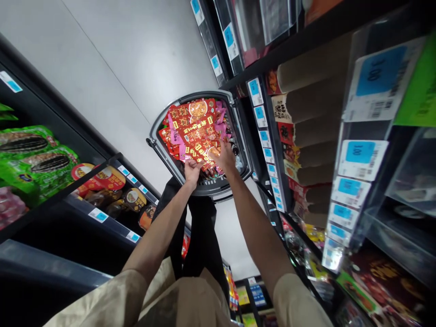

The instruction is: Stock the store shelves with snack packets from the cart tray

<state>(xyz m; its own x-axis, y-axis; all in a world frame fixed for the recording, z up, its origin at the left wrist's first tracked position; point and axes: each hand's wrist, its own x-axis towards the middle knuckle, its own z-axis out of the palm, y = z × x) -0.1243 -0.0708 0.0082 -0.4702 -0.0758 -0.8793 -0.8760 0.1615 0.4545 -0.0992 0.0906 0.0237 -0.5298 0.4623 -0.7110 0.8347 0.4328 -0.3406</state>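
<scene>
A grey shopping basket stands on the aisle floor below me, heaped with red and pink snack packets. Both my arms reach straight down into it. My left hand pinches a red packet at the basket's near edge. My right hand is closed over red packets a little further in, on the right side of the pile. What lies under the top packets is hidden.
Shelves line both sides of the narrow aisle. On the left are green seed bags and round red packets. On the right, a shelf edge with blue price tags and brown packet rows juts close. Pale floor stretches beyond the basket.
</scene>
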